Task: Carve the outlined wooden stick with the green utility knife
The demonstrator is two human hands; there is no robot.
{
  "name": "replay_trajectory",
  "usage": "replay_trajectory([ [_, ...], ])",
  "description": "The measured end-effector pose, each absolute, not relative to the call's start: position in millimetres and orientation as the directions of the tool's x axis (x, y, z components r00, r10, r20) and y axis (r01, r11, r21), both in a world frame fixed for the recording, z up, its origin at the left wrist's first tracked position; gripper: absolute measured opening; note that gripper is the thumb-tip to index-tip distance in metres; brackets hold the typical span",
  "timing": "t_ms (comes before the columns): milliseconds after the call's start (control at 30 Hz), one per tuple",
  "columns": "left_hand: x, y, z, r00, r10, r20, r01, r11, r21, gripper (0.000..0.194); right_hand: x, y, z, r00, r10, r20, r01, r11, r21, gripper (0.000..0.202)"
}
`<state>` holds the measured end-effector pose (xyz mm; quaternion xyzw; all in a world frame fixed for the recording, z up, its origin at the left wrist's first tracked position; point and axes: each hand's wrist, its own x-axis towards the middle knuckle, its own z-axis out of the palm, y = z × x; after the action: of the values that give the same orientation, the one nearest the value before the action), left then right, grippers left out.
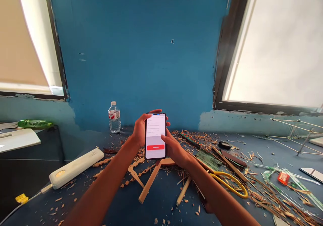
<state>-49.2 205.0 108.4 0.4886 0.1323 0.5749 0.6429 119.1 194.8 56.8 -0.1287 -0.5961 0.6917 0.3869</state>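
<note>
Smartphone (155,141), one, dark-edged, upright in portrait position, face toward the wearer; held in both hands above a dark blue tabletop (121,212); screen lit, pale panel of small text above, wide red button (155,147) below. Left hand (139,130): grasping the phone at its left edge, thumb laid over the upper left corner, a finger running behind and showing above the top edge. Right hand (175,148): at the lower right edge, thumb tip on or just above the right margin of the screen, higher than the red button; contact with the glass cannot be told, and its other fingers are largely hidden. Two further fingertips (168,123) project past the upper right edge from behind; which hand owns them is not certain. Below the phone: pale wooden stick (149,184), slanting; wooden dowel (183,191), near the right forearm. Right of the forearm: scissors with yellow handles (245,193), among wood shavings (267,199); red plastic piece (283,178), farther right. Left of the left hand: clear plastic water bottle (114,120), white-capped, standing before a blue wall (138,51); long white casing (75,168), lying obliquely, well apart from the phone.
</note>
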Motion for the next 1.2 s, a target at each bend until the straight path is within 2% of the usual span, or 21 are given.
replay_trajectory([
  [400,-46,211,98,0.403,0.817,0.411,-0.608,-0.097,0.788,0.044,111,207,49,-0.613,0.786,0.078,-0.342,-0.175,-0.923,0.066],
  [667,-40,207,100,0.399,0.809,0.43,-0.635,-0.095,0.767,0.044,110,204,50,-0.583,0.811,0.049,-0.363,-0.206,-0.909,0.065],
  [933,-42,212,94,0.404,0.822,0.401,-0.613,-0.082,0.786,0.041,110,203,53,-0.533,0.846,0.01,-0.367,-0.221,-0.904,0.065],
  [1200,-41,212,94,0.422,0.826,0.373,-0.576,-0.074,0.814,0.041,110,204,52,-0.556,0.83,-0.044,-0.32,-0.263,-0.91,0.061],
])
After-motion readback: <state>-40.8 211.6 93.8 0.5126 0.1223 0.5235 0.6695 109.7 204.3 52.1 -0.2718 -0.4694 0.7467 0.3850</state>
